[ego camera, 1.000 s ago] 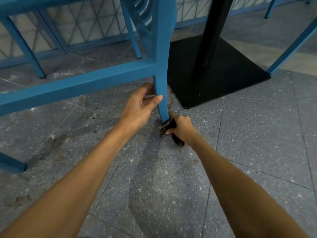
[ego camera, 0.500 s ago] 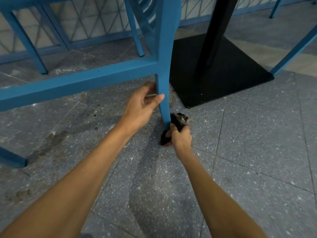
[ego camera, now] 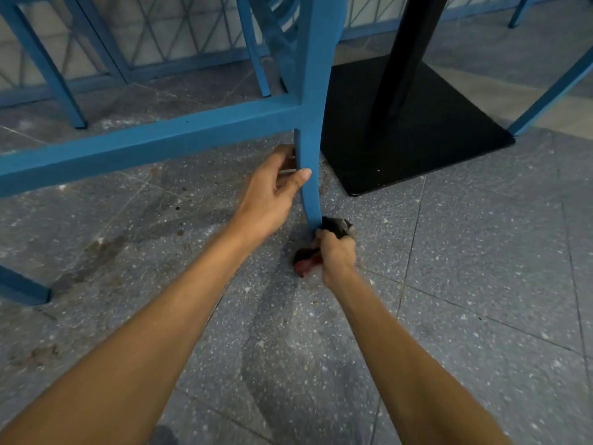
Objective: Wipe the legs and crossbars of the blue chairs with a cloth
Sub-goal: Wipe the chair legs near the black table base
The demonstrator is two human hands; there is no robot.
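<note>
We look down on a grey speckled floor [ego camera: 449, 284] of large tiles with thin dark joints. Brownish stains [ego camera: 106, 248] mark it on the left, under the chair. Along the far side runs a blue lattice railing [ego camera: 160, 36] with pale tiles behind it.

The blue chair leg [ego camera: 309, 187] comes down the middle of the view and narrows toward its foot. A blue crossbar [ego camera: 160, 146] joins it from the left and slopes down toward the left edge. Our left hand [ego camera: 272, 191] grips the leg just below that joint, fingers curled behind it and the thumb laid across its front. Our right hand [ego camera: 337, 255] is closed round a dark cloth [ego camera: 335, 226], which is bunched against the right side of the leg at its foot, touching the floor. A reddish fold of it shows below the fist.

Just right of the leg sits a flat black table base [ego camera: 433, 136], its near corner close to the cloth, with a black column [ego camera: 407, 43] rising from it. Another blue leg [ego camera: 552, 88] slants in at the right edge, touching down beside the base's far corner. A short blue foot [ego camera: 22, 289] stands at the left edge. A wide stretch of tiles lies between the base and us, on the right.
</note>
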